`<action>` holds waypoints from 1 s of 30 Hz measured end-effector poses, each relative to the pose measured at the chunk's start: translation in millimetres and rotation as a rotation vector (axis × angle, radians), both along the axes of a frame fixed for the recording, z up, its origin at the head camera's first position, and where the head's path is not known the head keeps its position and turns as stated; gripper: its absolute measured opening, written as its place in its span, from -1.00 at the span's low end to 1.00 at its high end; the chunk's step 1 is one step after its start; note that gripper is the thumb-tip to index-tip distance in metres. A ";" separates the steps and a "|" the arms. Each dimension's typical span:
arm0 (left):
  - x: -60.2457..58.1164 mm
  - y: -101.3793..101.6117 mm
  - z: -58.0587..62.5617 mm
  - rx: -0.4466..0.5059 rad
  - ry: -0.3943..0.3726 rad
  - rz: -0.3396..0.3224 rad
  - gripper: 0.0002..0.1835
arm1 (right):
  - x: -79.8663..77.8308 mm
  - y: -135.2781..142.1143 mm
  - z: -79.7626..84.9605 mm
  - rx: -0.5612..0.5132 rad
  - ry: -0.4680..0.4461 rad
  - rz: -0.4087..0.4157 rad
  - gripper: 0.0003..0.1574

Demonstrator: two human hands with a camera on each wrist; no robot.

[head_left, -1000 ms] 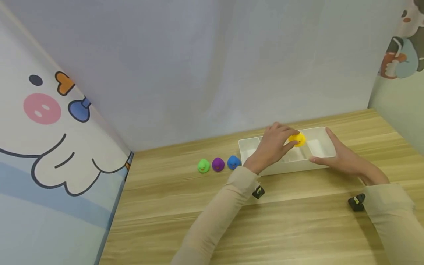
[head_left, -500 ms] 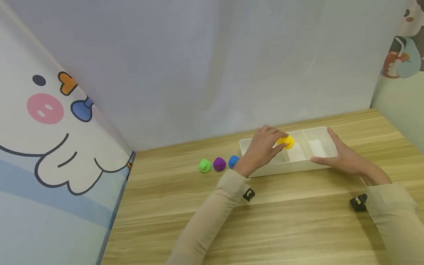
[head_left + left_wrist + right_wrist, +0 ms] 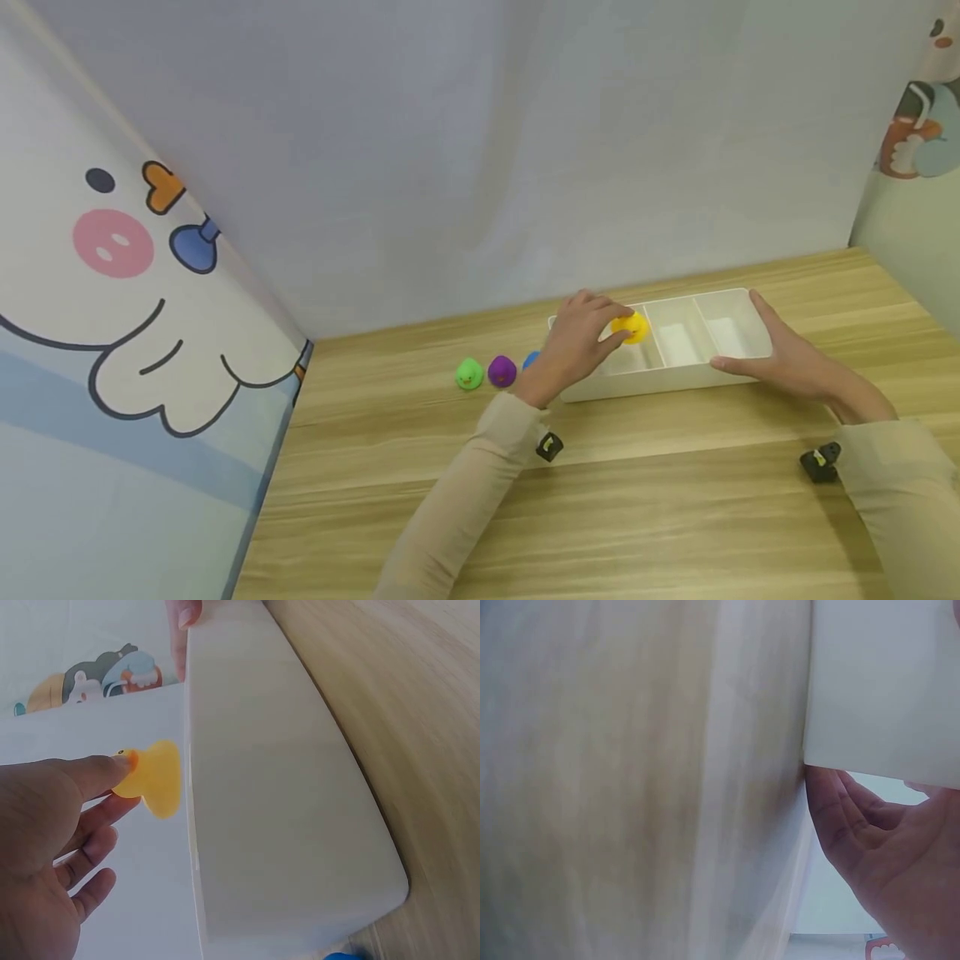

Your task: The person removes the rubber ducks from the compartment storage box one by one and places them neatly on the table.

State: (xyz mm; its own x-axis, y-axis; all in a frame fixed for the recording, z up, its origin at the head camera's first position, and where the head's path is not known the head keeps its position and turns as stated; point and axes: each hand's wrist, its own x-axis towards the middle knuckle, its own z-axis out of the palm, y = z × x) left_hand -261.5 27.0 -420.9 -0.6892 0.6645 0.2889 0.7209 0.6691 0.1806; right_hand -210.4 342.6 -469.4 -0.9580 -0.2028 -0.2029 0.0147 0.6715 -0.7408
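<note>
Between thumb and fingertips, my left hand [image 3: 572, 343] pinches a yellow rubber duck [image 3: 632, 328] over the white divided box [image 3: 652, 382]. In the left wrist view the duck [image 3: 160, 778] shows just beyond the box's long wall [image 3: 262, 780], with the thumb on its head. My right hand [image 3: 797, 358] grips the right end of the box, thumb on the front wall and fingers around the far corner. The right wrist view shows that hand [image 3: 900, 855] against the box end [image 3: 885, 690]. The two right compartments hold nothing; my left hand hides the box's left part.
Left of the box, a green duck [image 3: 469, 374] and a purple duck [image 3: 502, 372] stand in a row on the wooden table [image 3: 390, 450]. A blue duck [image 3: 530, 359] is mostly hidden behind my left wrist. A pale wall [image 3: 420, 208] rises behind the table.
My left hand has carried the yellow duck leftward along the box, from near the right compartments to farther left. The right hand keeps its grip on the box end. The view has shifted slightly.
</note>
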 end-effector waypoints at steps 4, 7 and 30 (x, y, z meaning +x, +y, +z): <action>0.1 -6.0 -1.7 0.018 -0.013 0.003 -0.63 | -0.5 -0.5 -0.7 -0.012 0.013 0.005 0.57; 1.3 -10.2 -2.1 0.034 -0.022 0.000 -0.63 | -0.5 -1.0 -0.8 -0.021 0.023 0.005 0.57; 5.1 -43.4 -4.9 0.159 -0.036 0.020 -0.66 | 0.1 -0.5 -1.2 -0.028 0.034 0.010 0.58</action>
State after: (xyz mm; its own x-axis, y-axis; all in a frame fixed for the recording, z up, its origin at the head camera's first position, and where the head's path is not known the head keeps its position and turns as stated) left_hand -256.4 -16.4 -425.8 -0.7138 0.5981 0.3644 0.6986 0.6444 0.3109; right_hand -210.4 342.1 -470.7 -0.9622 -0.2175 -0.1641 -0.0177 0.6507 -0.7591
